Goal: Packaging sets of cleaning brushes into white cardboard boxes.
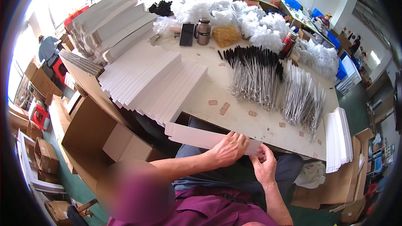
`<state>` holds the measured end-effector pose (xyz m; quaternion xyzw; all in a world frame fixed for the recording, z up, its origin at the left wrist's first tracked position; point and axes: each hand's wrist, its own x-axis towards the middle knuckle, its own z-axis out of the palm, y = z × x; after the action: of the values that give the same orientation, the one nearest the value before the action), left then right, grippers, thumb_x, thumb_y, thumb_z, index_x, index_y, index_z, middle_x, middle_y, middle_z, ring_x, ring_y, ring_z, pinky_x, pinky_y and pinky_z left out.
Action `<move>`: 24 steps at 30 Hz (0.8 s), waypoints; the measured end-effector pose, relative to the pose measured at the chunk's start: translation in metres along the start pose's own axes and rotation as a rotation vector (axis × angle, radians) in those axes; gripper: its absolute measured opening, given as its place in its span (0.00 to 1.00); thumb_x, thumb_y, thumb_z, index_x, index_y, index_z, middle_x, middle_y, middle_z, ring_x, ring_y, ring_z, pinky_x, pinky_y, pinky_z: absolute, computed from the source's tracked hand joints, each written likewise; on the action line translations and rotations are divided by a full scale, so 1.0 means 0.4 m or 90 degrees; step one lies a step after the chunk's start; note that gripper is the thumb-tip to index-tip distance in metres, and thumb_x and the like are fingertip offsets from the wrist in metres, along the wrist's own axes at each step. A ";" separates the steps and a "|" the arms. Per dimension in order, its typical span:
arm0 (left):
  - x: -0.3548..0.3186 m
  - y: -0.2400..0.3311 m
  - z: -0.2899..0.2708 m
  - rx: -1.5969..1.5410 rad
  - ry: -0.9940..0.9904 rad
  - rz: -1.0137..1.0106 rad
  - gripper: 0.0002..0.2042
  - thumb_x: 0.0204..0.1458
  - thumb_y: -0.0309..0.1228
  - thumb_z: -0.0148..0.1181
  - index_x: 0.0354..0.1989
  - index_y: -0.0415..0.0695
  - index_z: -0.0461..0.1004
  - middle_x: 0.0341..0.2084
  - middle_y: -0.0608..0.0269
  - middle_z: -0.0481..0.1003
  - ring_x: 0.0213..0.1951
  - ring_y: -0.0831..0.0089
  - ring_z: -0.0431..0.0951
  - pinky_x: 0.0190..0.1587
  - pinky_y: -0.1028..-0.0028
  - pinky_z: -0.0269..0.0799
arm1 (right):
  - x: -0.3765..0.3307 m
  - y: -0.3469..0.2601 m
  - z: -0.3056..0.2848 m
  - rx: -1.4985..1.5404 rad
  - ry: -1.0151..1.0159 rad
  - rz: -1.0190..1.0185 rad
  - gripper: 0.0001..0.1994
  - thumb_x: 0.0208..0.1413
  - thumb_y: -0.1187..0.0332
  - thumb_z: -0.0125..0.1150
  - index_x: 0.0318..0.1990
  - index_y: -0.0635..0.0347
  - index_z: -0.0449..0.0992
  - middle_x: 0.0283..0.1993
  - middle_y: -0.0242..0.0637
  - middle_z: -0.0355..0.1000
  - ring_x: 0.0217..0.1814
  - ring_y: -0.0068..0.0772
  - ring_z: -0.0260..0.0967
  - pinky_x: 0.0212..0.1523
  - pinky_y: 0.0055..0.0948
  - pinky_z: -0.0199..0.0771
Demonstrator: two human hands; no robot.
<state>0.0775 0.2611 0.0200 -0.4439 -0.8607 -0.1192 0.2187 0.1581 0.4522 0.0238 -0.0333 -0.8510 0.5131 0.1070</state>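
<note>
A long, narrow white paper box (197,137) lies across my lap at the table's near edge. My left hand (231,147) is closed over it near its right part, fingers wrapped across the top. At its right end, my right hand (264,164) pinches the end flap between thumb and fingers. What is inside the box, if anything, is hidden. Just beyond it, a fanned stack of similar white boxes (142,75) covers the table's left side. Wire-handled brushes with black bristles (255,73) lie in a bundle to the right, beside another bundle with white bristles (303,96).
On the table (197,96) stand a steel flask (203,31), a phone (186,34), yellow rubber bands (226,36) and a dark can (288,44). White bagged brushes (226,12) pile up behind. Open cartons (94,129) stand left; more white boxes (338,140) lie right. Other people work farther off.
</note>
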 end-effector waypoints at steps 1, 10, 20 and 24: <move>-0.004 -0.002 -0.001 -0.012 0.014 -0.012 0.19 0.52 0.32 0.57 0.49 0.31 0.72 0.36 0.55 0.74 0.39 0.63 0.77 0.44 0.66 0.71 | 0.002 0.005 0.007 0.078 0.005 0.038 0.24 0.57 0.74 0.73 0.59 0.71 0.72 0.49 0.42 0.75 0.37 0.25 0.76 0.36 0.25 0.80; 0.008 -0.004 -0.027 -0.045 0.000 -0.009 0.22 0.52 0.32 0.58 0.53 0.31 0.71 0.36 0.55 0.74 0.39 0.62 0.78 0.45 0.65 0.72 | 0.016 0.029 -0.004 0.187 -0.003 0.116 0.17 0.60 0.74 0.70 0.54 0.71 0.73 0.42 0.36 0.77 0.39 0.19 0.74 0.40 0.21 0.78; 0.082 0.003 -0.003 -0.001 -0.027 0.067 0.25 0.53 0.33 0.57 0.57 0.30 0.70 0.44 0.51 0.75 0.42 0.62 0.77 0.47 0.66 0.72 | 0.053 0.014 -0.107 0.352 -0.066 0.242 0.13 0.65 0.71 0.64 0.50 0.72 0.74 0.40 0.39 0.78 0.28 0.23 0.76 0.24 0.21 0.76; 0.117 0.007 -0.017 0.014 -0.069 0.079 0.25 0.53 0.34 0.57 0.57 0.30 0.71 0.45 0.50 0.75 0.43 0.63 0.77 0.48 0.66 0.72 | 0.079 0.010 -0.136 0.402 -0.099 0.274 0.14 0.66 0.68 0.62 0.51 0.73 0.75 0.39 0.40 0.79 0.27 0.26 0.78 0.22 0.21 0.76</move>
<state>0.0575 0.2934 0.0484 -0.5000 -0.8433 -0.0716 0.1836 0.1389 0.5065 0.0493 -0.1373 -0.6305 0.7614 -0.0626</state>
